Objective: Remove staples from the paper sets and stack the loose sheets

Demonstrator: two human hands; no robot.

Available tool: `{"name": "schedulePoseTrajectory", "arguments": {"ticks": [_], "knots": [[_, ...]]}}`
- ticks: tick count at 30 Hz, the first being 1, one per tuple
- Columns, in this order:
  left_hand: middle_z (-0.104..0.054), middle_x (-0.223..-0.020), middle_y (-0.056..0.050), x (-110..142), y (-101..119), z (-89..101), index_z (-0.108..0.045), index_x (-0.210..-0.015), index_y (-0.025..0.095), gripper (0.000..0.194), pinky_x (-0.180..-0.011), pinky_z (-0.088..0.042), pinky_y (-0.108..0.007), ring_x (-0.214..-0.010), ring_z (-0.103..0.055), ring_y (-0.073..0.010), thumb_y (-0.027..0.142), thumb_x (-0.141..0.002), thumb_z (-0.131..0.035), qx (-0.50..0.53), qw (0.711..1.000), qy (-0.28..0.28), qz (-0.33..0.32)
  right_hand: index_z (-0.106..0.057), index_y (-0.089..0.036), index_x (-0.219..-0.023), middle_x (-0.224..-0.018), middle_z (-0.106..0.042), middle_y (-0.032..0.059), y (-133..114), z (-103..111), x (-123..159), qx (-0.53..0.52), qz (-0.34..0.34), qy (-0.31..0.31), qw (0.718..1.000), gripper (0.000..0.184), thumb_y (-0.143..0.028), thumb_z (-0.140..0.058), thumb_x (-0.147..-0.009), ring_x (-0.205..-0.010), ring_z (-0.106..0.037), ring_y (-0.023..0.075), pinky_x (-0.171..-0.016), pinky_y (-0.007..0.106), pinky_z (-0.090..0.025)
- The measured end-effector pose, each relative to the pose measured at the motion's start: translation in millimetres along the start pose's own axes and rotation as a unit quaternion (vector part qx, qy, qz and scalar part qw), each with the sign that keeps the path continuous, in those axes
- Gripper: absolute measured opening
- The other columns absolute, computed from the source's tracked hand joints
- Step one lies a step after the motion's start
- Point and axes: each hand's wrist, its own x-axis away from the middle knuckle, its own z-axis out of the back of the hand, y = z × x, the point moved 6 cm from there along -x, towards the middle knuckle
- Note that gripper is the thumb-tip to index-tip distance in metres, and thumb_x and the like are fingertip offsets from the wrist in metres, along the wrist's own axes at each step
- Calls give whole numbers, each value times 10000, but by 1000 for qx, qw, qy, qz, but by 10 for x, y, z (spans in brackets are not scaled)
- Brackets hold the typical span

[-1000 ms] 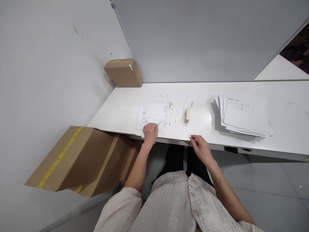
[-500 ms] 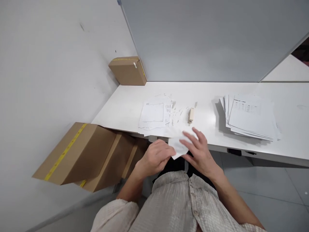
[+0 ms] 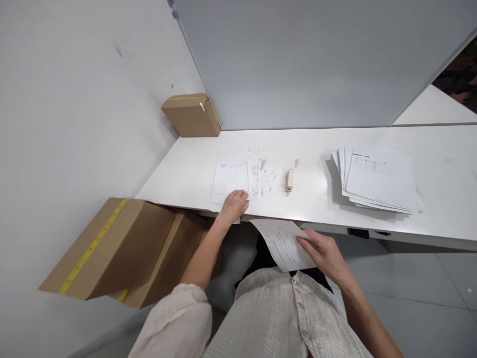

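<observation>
In the head view, my right hand pinches the right edge of a printed sheet of paper between thumb and fingers. The sheet is held in front of my body, just below the table's front edge, and bends slightly. My left hand rests on the near right corner of a small pile of printed sheets, its fingers laid over the paper. Its palm side and thumb are hidden. A small beige stapler stands on the table right of that pile, touched by neither hand.
A thicker stack of papers lies on the right of the white table. One cardboard box stands at the back left corner; other taped boxes are below the left edge. A grey panel rises behind.
My left hand has let go of the sheet and moved forward and left onto the small pile. My right hand has lowered and moved right, holding the sheet, which now hangs more open.
</observation>
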Motion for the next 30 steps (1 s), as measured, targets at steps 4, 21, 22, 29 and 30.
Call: {"name": "schedulePoseTrajectory", "arguments": {"ticks": [4, 21, 22, 29, 30], "knots": [[-588, -826, -151, 0, 81, -45, -576, -767, 111, 214, -682, -458, -377, -790, -575, -243, -7, -776, -398, -33, 999, -37, 2, -581, -224, -824, -669, -590, -7, 59, -26, 22, 4, -13, -3, 1000, 226, -371, -422, -891, -587, -539, 145, -543, 241, -401], [-656, -853, -29, 111, -43, 1085, -622, -895, 192, 192, -688, -482, -266, -783, -599, -153, 332, -815, -519, 411, 887, 129, 168, -622, -240, -899, -1364, -405, 73, -332, 219, -231, 22, 129, 47, 990, 179, -285, -449, -887, -1241, -395, 253, -930, 425, -424], [-656, -834, -30, 111, 59, 1178, -632, -881, 188, 207, -664, -480, -261, -766, -596, -152, 354, -808, -533, 444, 876, 109, 155, -624, -238, -884, -1395, -370, 65, -400, 255, -272, 21, 141, 54, 988, 180, -288, -451, -886, -1271, -358, 261, -948, 440, -409], [-617, -708, -9, 55, 587, 1395, -640, -782, 169, 218, -548, -429, -216, -625, -533, -105, 374, -780, -566, 527, 844, 29, 99, -622, -232, -828, -1237, -555, 62, -588, 273, -436, 38, 191, 84, 977, 174, -354, -501, -860, -1234, -409, 280, -1018, 515, -304], [-605, -690, -3, 35, 617, 1377, -635, -772, 168, 211, -538, -419, -210, -608, -522, -97, 367, -779, -565, 533, 840, 26, 98, -616, -238, -858, -1125, -616, 59, -552, 245, -436, 29, 179, 80, 980, 167, -356, -498, -862, -1138, -498, 259, -1001, 496, -329]]}}
